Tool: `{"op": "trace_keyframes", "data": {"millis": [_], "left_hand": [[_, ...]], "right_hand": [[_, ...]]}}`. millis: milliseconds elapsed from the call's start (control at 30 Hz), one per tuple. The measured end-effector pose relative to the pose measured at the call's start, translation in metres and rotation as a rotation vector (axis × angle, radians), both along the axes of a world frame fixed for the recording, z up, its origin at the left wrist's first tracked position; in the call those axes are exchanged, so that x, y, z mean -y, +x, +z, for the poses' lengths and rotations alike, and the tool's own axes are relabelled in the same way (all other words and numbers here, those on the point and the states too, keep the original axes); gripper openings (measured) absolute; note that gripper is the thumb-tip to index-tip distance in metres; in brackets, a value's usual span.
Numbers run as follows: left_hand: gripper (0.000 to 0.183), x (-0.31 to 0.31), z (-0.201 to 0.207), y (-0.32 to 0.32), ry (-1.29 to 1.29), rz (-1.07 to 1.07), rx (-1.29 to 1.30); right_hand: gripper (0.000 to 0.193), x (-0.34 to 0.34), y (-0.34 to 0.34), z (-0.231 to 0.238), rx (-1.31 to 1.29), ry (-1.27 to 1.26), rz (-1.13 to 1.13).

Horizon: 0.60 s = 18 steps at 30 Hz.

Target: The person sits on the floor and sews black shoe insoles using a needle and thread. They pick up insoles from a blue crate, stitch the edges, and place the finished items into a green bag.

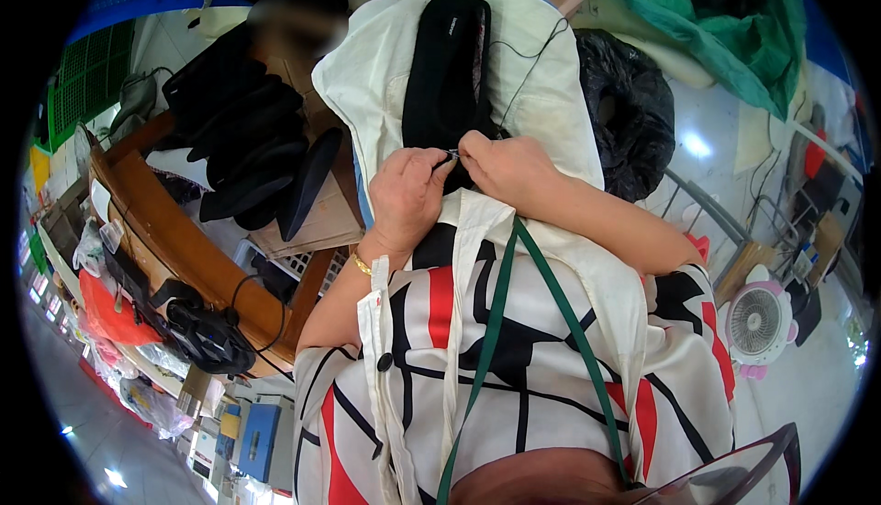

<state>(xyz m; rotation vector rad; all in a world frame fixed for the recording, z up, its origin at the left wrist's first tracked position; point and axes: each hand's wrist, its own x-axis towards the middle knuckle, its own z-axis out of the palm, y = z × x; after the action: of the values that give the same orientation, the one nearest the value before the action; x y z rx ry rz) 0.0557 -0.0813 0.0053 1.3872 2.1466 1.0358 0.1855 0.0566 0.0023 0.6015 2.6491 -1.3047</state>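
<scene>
Nearby: black insole stack (246,151) left, black bag (624,115) right.

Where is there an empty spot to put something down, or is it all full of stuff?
Mostly full. The cardboard right of the stacked black soles has a bare strip. The white cloth is bare right of the black shoe piece. Both hands, left hand and right hand, crowd the middle.

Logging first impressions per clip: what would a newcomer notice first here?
Both hands meet at centre frame: the left hand and right hand pinch a small metal piece at the near end of a black shoe upper lying on a white apron. A stack of black uppers sits left.
</scene>
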Motion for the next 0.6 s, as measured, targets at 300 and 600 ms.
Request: {"op": "trace_keyframes", "data": {"millis": [300,600], "left_hand": [[0.023,0.005,0.004,0.007,-0.043,0.073,0.022],[0.03,0.006,-0.011,0.005,0.111,0.006,-0.014]], "right_hand": [[0.015,0.005,0.005,-0.007,-0.011,-0.099,-0.087],[0.019,-0.003,-0.011,0.003,0.013,-0.418,-0.261]]}}
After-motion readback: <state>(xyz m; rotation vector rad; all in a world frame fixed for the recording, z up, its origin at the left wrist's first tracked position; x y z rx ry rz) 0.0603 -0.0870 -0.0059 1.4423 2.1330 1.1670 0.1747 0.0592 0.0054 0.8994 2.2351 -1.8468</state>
